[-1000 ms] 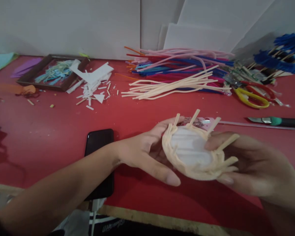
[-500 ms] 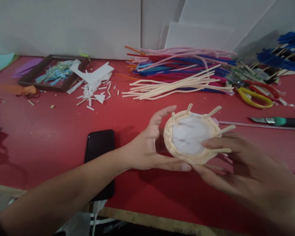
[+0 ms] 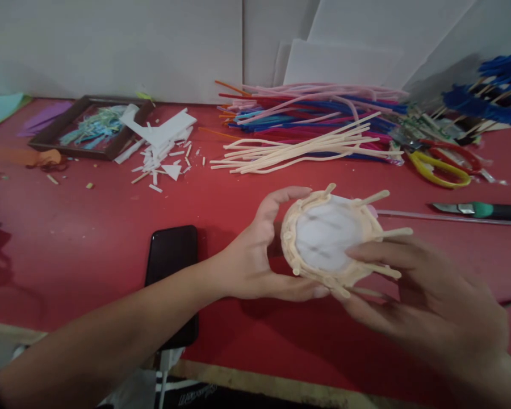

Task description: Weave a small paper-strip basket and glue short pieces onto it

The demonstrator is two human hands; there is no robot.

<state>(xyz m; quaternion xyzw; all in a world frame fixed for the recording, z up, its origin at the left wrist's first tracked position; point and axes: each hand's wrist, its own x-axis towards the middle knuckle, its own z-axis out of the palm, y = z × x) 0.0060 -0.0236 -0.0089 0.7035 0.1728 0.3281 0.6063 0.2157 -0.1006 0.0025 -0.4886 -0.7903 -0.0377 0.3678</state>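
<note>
Observed a cream basket [image 3: 329,227] over the red table [image 3: 238,335], gripped from the right by the right hand [image 3: 440,309], held at left between thumb and forefinger of the left hand [image 3: 255,264]. Shows woven rim, white base, ends [image 3: 375,197] jutting outward.

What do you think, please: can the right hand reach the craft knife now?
Probably yes: only a thin rod seems to lie between the right hand and the craft knife, though that hand's fingers must first leave the woven piece.
</note>
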